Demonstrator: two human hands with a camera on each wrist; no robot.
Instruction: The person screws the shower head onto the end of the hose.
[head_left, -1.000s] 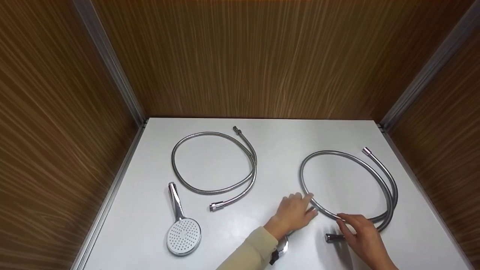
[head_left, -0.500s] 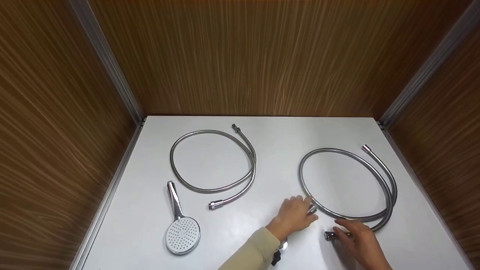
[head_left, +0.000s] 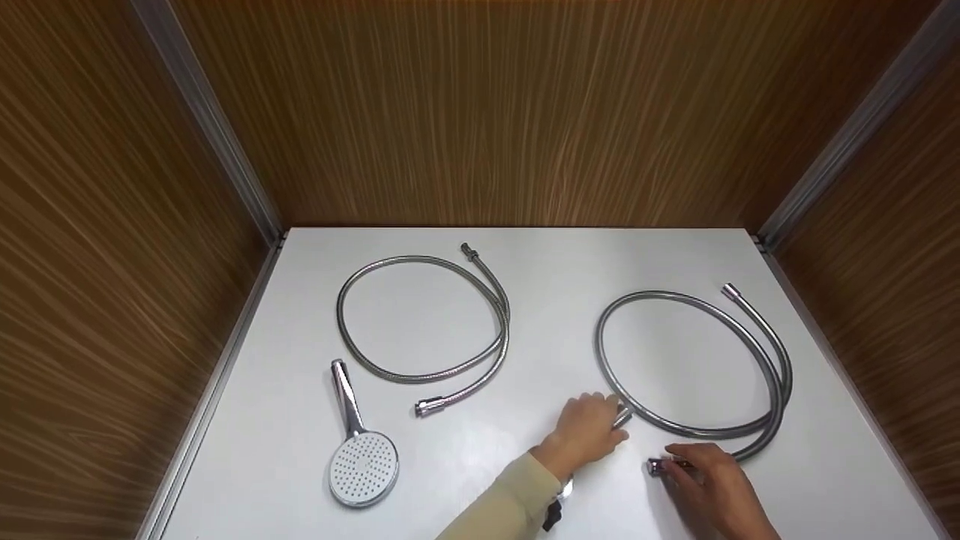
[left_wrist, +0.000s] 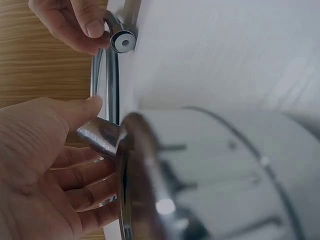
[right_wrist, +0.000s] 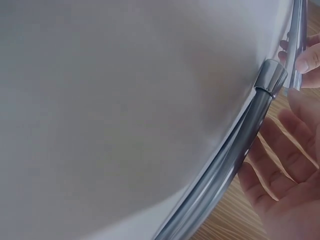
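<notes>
Head view, lower right of the frame: my right hand (head_left: 716, 480) has left the loop of the hose (head_left: 697, 433) and now pinches its end fitting (head_left: 655, 466) just above the tabletop (head_left: 555, 277); my left hand (head_left: 585, 433), lower centre, grips a shower head (head_left: 567, 488) by its handle (head_left: 623, 418). Left wrist view: thumb and fingers curl round that handle at left; the fitting faces out, upper left. Right wrist view: fingers bend beneath the hose, at right. By my judgement, both pieces are now in hand, unjoined.
</notes>
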